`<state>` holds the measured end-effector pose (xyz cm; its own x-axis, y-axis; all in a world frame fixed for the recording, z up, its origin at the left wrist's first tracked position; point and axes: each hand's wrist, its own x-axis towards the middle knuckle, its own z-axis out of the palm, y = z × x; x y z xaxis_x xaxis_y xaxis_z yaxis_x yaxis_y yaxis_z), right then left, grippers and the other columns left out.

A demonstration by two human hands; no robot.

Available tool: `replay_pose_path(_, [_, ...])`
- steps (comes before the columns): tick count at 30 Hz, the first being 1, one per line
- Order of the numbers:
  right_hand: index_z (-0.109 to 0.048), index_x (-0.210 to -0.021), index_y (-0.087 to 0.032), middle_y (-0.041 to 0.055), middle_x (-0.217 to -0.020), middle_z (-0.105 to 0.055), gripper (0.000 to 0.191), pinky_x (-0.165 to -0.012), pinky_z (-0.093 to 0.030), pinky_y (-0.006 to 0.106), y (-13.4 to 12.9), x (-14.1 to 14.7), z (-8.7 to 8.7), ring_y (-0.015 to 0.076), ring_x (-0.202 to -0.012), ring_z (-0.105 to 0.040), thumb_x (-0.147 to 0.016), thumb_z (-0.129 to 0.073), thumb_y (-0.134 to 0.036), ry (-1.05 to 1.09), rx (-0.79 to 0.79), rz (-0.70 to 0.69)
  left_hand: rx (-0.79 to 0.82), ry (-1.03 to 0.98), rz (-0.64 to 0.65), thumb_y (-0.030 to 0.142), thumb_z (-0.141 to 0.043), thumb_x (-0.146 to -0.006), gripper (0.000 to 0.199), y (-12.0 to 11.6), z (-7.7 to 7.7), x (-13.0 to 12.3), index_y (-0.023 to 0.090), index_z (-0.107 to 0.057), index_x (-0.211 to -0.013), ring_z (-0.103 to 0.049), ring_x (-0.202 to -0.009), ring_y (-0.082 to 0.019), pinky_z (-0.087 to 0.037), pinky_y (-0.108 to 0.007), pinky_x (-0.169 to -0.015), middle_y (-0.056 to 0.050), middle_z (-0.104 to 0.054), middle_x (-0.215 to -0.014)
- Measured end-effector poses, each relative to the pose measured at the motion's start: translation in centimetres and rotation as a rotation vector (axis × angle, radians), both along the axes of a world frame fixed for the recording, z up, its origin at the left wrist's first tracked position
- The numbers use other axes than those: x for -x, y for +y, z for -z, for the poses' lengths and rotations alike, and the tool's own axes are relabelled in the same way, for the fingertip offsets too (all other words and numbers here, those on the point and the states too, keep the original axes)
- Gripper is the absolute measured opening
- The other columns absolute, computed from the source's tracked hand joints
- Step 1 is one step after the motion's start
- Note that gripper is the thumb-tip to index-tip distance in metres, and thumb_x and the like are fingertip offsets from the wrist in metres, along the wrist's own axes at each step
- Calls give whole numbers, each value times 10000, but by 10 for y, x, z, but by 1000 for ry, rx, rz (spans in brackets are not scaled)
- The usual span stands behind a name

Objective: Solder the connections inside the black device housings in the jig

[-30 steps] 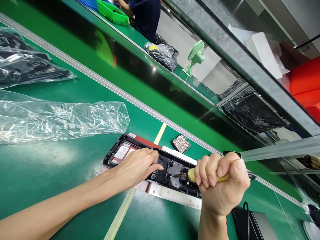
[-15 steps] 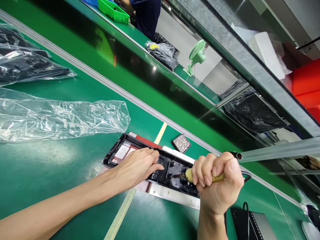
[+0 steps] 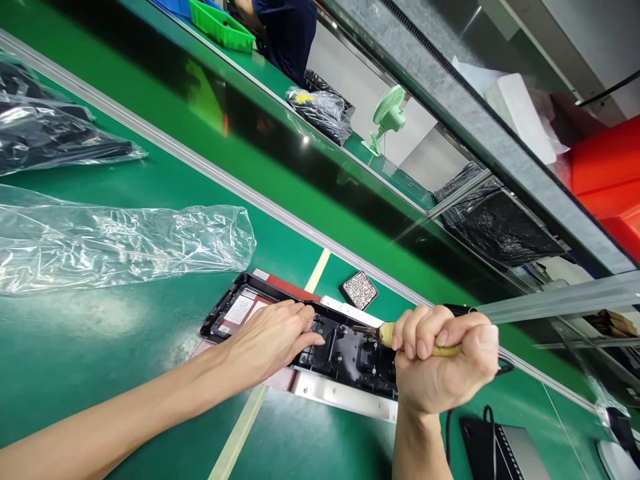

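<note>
At four o'clock, a right hand (image 3: 445,360) gripped a yellow-handled tool (image 3: 386,335). The left hand (image 3: 285,332) lay half-open on a black casing (image 3: 345,352).

Left hand (image 3: 281,330) palm-down, thumb (image 3: 309,341) out, forearm (image 3: 165,400) aslant; right hand (image 3: 447,360) in a tight fist, fingers (image 3: 410,333) curled.

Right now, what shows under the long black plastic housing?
A dark red board with white labels shows at its left end; rigid white strips flank its long sides. The housing and left hand cover the rest.
</note>
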<state>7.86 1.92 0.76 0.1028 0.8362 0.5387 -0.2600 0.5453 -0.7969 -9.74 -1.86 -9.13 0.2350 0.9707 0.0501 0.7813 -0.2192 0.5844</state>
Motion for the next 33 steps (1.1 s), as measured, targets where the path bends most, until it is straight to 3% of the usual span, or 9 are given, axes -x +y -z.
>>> replay_pose_path(14, [-447, -640, -213, -78, -437, -407, 338, -334, -394, 205, 0, 0, 0, 84, -348, -360, -976, -437, -248, -19, 56, -2, 30, -5, 7, 419, -521, -1020, 323, 1, 0, 0, 204, -513, -779, -611, -743, -230, -343, -324, -631, -25, -640, -769])
replay_pose_path(21, [-464, -645, -207, -71, -446, -412, 370, -337, -386, 210, 2, 1, 4, 84, -356, -360, -1004, -428, -287, 2, 66, -72, 85, 9, -2, 415, -520, -1021, 315, -2, -5, -1, 205, -498, -787, -619, -777, -242, -340, -324, -654, -36, -651, -801])
replay_pose_path(33, [-456, -647, -206, -75, -481, -433, 406, -343, -372, 217, 16, 8, 6, 79, -372, -401, -1020, -519, -354, -22, 131, -170, 121, -43, -28, 436, -523, -1010, 301, -1, 2, 1, 215, -485, -810, -582, -776, -217, -343, -313, -682, -13, -616, -796])
